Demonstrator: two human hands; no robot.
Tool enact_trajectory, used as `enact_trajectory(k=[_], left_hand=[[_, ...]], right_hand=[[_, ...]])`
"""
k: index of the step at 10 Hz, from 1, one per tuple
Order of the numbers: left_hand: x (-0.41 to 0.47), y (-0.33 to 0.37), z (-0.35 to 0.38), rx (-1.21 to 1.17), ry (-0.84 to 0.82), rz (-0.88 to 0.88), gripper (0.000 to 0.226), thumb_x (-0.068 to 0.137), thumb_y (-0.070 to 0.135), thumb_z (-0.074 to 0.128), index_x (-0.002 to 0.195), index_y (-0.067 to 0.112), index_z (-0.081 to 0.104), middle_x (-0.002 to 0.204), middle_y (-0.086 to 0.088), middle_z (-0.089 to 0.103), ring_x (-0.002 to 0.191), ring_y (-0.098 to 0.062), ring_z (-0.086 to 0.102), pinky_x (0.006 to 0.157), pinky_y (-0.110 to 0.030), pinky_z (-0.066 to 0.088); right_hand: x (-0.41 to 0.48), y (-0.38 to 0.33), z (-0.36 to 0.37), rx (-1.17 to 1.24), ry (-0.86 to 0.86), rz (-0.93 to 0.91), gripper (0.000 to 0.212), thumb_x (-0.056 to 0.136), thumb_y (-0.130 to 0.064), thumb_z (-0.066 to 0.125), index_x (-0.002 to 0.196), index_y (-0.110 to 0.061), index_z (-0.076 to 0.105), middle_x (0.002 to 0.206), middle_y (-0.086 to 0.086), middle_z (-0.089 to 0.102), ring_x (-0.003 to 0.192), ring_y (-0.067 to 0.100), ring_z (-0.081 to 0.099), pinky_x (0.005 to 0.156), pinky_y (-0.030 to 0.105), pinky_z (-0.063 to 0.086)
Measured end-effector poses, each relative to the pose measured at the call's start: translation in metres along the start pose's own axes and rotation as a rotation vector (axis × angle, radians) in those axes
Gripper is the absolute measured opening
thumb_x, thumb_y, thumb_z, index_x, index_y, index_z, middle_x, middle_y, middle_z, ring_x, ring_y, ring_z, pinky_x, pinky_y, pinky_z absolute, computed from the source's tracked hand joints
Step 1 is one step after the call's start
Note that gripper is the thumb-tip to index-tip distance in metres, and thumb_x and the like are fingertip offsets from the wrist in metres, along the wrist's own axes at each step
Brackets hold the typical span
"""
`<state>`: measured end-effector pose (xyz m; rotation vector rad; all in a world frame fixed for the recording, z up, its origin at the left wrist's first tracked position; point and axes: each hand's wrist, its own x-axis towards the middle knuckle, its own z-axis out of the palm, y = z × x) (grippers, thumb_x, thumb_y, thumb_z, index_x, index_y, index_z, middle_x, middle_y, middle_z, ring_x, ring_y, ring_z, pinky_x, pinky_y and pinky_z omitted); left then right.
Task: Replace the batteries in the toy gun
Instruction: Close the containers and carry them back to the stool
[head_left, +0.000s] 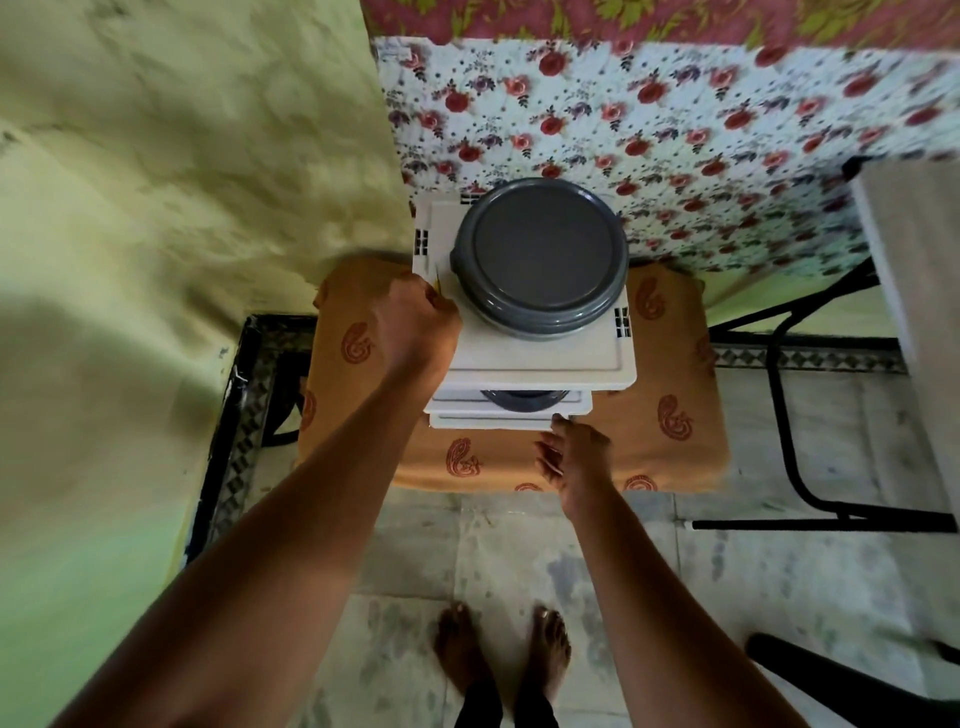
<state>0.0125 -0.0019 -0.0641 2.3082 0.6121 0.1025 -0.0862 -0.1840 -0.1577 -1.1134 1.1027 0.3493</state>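
Note:
No toy gun or battery shows in this view. A white plastic drawer unit (540, 358) stands on an orange-covered stool (670, 415), with a grey round lidded container (540, 254) on top. My left hand (421, 319) is curled in a fist at the unit's top left edge, and a thin yellow sliver (438, 283) sticks up from its fingers. My right hand (574, 457) is below the unit's front, fingers relaxed, fingertips at the right end of a drawer front (493, 420). That drawer is pulled out a little, and a grey rounded thing (524, 398) shows inside.
A green wall fills the left side. A bed with a floral sheet (701, 130) lies behind the stool. A black metal frame (784, 431) stands to the right over the tiled floor. My bare feet (501, 654) are below, close to the stool.

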Motion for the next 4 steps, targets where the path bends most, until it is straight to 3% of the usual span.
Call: enact_trajectory(k=[1,2,4], left_hand=[[0.006,-0.002,0.004,0.034,0.022,0.062,0.011,0.088,0.013,0.065,0.078,0.010,0.069,0.066,-0.002,0.069,0.056,-0.018,0.068,0.045,-0.023,0.049],[0.008,-0.006,0.004,0.073,0.020,0.150,0.013,0.089,0.018,0.069,0.080,0.009,0.071,0.069,-0.002,0.070,0.058,-0.016,0.068,0.048,-0.022,0.048],[0.012,-0.021,0.009,0.047,0.003,0.174,0.020,0.086,0.034,0.066,0.083,0.015,0.069,0.074,-0.001,0.070,0.069,-0.022,0.069,0.060,-0.035,0.060]], right_hand=[[0.003,0.003,-0.003,0.007,0.000,0.011,0.031,0.098,-0.008,0.060,0.127,0.002,0.059,0.069,0.009,0.064,0.059,0.020,0.053,0.059,0.025,0.033],[0.001,0.005,-0.004,0.007,0.001,0.002,0.031,0.097,-0.006,0.056,0.126,0.004,0.059,0.072,0.011,0.064,0.060,0.020,0.053,0.061,0.025,0.030],[-0.007,0.005,-0.007,0.006,-0.022,-0.031,0.027,0.098,-0.007,0.058,0.123,0.003,0.059,0.075,0.012,0.066,0.064,0.022,0.057,0.061,0.026,0.033]])
